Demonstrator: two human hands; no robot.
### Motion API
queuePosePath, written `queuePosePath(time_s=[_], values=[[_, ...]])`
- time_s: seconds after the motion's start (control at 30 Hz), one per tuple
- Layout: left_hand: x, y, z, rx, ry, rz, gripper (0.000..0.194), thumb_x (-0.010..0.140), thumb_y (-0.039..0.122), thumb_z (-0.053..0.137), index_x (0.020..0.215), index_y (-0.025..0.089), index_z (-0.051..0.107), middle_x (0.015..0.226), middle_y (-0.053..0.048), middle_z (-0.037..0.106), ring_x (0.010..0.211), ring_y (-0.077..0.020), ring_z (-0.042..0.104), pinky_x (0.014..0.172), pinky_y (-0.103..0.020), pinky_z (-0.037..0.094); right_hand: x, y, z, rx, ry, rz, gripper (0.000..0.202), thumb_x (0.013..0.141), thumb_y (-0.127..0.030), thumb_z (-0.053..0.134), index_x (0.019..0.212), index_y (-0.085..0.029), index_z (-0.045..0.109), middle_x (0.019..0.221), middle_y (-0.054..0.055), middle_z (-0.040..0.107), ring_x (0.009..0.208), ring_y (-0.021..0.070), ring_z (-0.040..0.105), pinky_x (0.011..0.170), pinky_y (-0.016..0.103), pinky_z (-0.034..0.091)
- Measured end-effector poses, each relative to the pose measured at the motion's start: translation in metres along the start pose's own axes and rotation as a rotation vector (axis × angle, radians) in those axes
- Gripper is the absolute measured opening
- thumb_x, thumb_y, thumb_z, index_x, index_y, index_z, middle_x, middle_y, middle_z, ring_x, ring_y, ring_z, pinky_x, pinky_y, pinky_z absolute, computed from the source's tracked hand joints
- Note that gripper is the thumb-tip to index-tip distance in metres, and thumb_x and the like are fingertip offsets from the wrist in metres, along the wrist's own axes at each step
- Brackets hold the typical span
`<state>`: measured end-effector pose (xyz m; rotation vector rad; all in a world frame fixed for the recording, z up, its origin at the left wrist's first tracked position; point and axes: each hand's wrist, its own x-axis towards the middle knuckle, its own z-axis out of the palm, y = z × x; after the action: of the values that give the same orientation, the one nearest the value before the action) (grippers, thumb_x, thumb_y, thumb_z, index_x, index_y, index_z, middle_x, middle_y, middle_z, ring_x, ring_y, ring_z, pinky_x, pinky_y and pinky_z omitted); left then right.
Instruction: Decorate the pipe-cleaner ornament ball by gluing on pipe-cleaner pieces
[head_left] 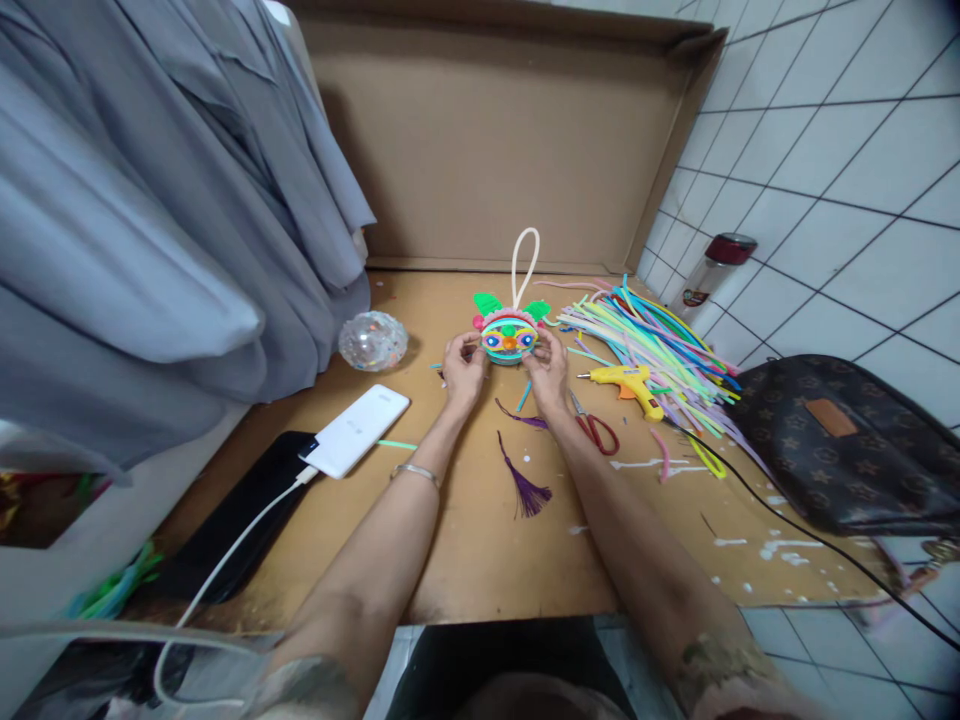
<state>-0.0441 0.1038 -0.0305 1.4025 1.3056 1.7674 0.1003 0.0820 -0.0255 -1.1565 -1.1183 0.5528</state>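
Between my two hands is a round lion-head ornament point(509, 338) with green ears, blue-ringed eyes, an orange nose and a white loop standing up from its top. My left hand point(465, 365) is closed on its left side, and my right hand point(550, 368) grips the right side. Below them on the table lie two purple tassels; the nearer tassel point(525, 487) is spread out in front. Red-handled scissors point(598, 430) lie by my right wrist, partly hidden by it. A yellow glue gun point(626, 385) rests to the right.
Many coloured pipe cleaners point(645, 345) are heaped at the right, beside a brown bag point(855, 445) and a red-lidded bottle point(712, 270). At the left are a clear glittery ball point(373, 341), a white power bank point(358, 430) with a cable, and a grey cloth point(172, 200). Cardboard point(502, 140) stands behind.
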Motion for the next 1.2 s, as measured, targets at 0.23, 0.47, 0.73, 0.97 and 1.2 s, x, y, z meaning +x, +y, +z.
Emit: queuePosePath(time_s=[0.23, 0.47, 0.73, 0.97, 1.2], values=[[-0.013, 0.018, -0.013, 0.183, 0.106, 0.281, 0.012, 0.094, 0.032, 0.053, 0.093, 0.023, 0.061, 0.095, -0.006, 0.066, 0.092, -0.021, 0.062, 0.089, -0.035, 0.049, -0.008, -0.013, -0.007, -0.192, 0.048, -0.17, 0.027, 0.085, -0.026, 0.05, 0.111, -0.024, 0.058, 0.089, 0.003, 0.059, 0.085, 0.0207, 0.057, 0.09, 0.038, 0.051], [-0.033, 0.035, -0.011, 0.37, -0.199, 0.538, 0.018, 0.093, 0.035, 0.053, 0.094, 0.023, 0.066, 0.088, -0.009, 0.07, 0.083, -0.0241, 0.063, 0.084, -0.038, 0.045, -0.035, -0.041, -0.002, -0.293, -0.143, -0.248, 0.022, 0.09, -0.02, 0.045, 0.106, -0.024, 0.059, 0.108, 0.009, 0.068, 0.101, 0.0236, 0.062, 0.096, 0.038, 0.049], [-0.039, 0.039, -0.015, 0.364, -0.197, 0.477, 0.02, 0.091, 0.04, 0.056, 0.09, 0.023, 0.067, 0.084, -0.009, 0.071, 0.081, -0.0241, 0.065, 0.084, -0.037, 0.046, -0.046, -0.066, -0.032, -0.411, -0.331, -0.164, 0.019, 0.095, -0.029, 0.048, 0.084, -0.025, 0.063, 0.082, 0.002, 0.068, 0.08, 0.021, 0.062, 0.08, 0.034, 0.049], [-0.041, 0.037, -0.015, 0.345, -0.2, 0.435, 0.014, 0.09, 0.033, 0.058, 0.09, 0.023, 0.068, 0.08, -0.007, 0.068, 0.081, -0.024, 0.064, 0.086, -0.037, 0.047, -0.104, -0.089, -0.067, -0.753, -0.619, -0.229, 0.012, 0.086, -0.035, 0.067, 0.085, -0.023, 0.067, 0.088, 0.007, 0.069, 0.085, 0.0233, 0.06, 0.08, 0.037, 0.045], [-0.043, 0.034, -0.016, 0.368, -0.197, 0.512, 0.016, 0.092, 0.032, 0.055, 0.091, 0.023, 0.068, 0.077, -0.006, 0.068, 0.075, -0.0225, 0.064, 0.082, -0.036, 0.048, -0.126, -0.102, -0.056, -1.05, -0.794, -0.276, 0.024, 0.087, -0.007, 0.051, 0.101, -0.017, 0.068, 0.108, 0.017, 0.069, 0.104, 0.0289, 0.061, 0.088, 0.041, 0.046]])
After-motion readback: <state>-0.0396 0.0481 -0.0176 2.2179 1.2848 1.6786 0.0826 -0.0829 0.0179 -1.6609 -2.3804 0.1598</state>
